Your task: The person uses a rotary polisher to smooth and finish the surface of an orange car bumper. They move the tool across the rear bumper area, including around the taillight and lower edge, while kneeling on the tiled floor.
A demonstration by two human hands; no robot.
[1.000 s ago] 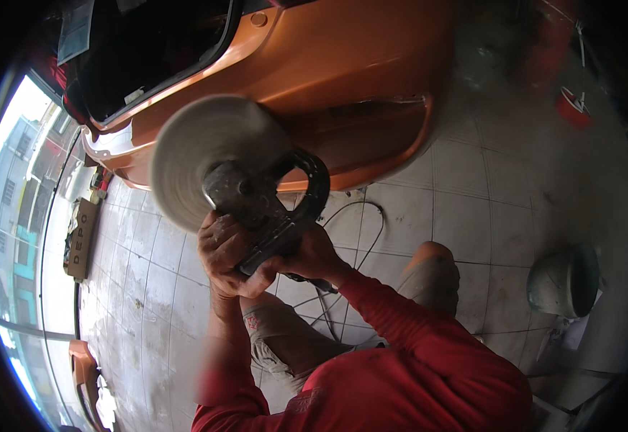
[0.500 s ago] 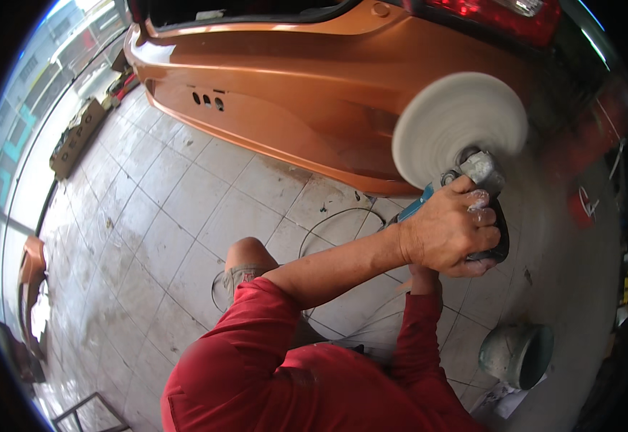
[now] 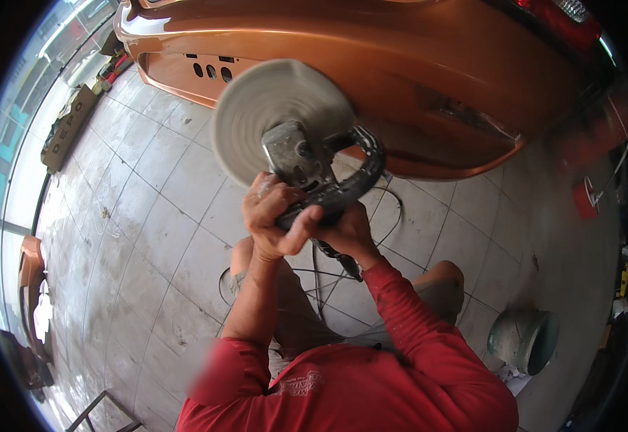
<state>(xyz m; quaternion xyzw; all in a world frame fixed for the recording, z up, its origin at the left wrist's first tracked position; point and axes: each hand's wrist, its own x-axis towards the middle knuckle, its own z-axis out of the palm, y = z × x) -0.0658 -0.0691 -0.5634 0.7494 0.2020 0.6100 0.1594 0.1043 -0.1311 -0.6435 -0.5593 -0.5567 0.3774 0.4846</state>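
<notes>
A power polisher (image 3: 301, 160) with a large round white buffing pad (image 3: 256, 93) is held up in both hands. The pad looks smeared by spinning and overlaps the left part of an orange car bumper (image 3: 414, 65); whether it touches the paint I cannot tell. My left hand (image 3: 272, 216) is closed around the tool's black loop handle (image 3: 363, 176) at its left end. Just to the right, my right hand (image 3: 351, 234) wraps the polisher's body below the loop, its fingers partly hidden behind the tool.
A power cord (image 3: 317, 273) trails over the tiled floor (image 3: 155, 216) between my legs. To the right stands a greenish bucket (image 3: 519, 342). A long cardboard box (image 3: 70, 129) lies at the left by the windows, with an orange panel (image 3: 32, 263) nearer.
The polisher has swung from the bumper's right end to its left part, with both hands moving along. My right hand, mostly hidden before, now shows on the tool.
</notes>
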